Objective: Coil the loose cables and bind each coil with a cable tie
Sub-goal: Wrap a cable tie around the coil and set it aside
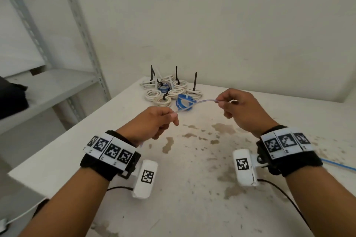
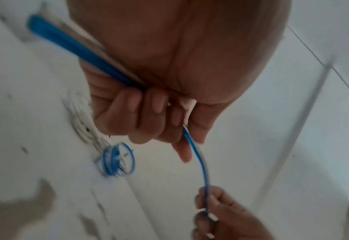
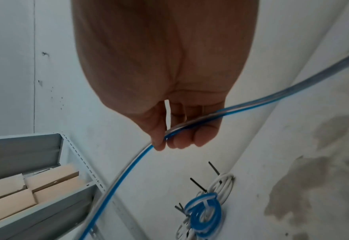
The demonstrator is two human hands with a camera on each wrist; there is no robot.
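I have both hands raised above the stained white table (image 1: 192, 188), with a loose blue-and-clear cable (image 1: 196, 103) stretched between them. My left hand (image 1: 154, 123) sits at about 7 o'clock from the middle of the head view, its fingers curled into a fist round the cable; the left wrist view shows the cable (image 2: 198, 155) leaving the fist between thumb and forefinger and running on to the other hand. My right hand (image 1: 242, 109) is at about 2 o'clock, pinching the cable between thumb and fingertips, the other fingers curled under. In the right wrist view the cable (image 3: 251, 105) crosses the fingers and trails away toward the upper right.

At 12 o'clock, near the table's far edge, lies a cluster of bound coils (image 1: 169, 90): most white, some blue, with black cable ties (image 1: 195, 81) standing upright from several. The nearest blue coil (image 1: 184, 102) lies just behind the stretched cable. A metal shelf (image 1: 48, 86) stands at 9 o'clock.
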